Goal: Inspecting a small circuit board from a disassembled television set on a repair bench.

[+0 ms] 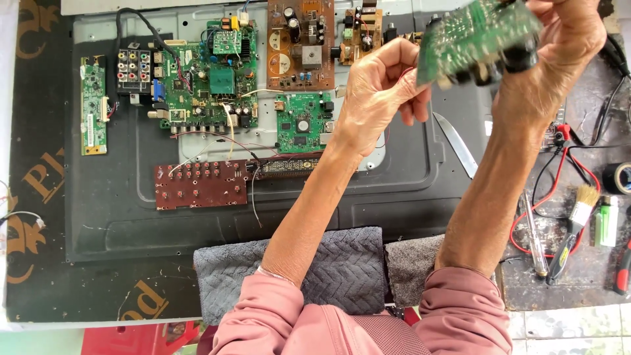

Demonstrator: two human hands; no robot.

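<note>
Both hands are up: the right hand (559,52) and left hand (378,92) grip a small green circuit board (476,36) between them. It's lifted free, while below the left hand the other boards (210,79) sit mounted on the opened panel (131,217).

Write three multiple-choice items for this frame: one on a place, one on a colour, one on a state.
1. Where does the paintbrush lie?
A. right of the panel
B. on the towel
C. on the brown board

2. What colour is the board with rows of buttons?
A. dark red
B. blue
C. yellow

3. How is the green circuit board held?
A. lying flat on the panel
B. raised in both hands
C. under the towel

Answers: 1 A, it lies among cables at the right; 2 A, its face is dark red; 3 B, the left hand and right hand grip it in the air.
</note>
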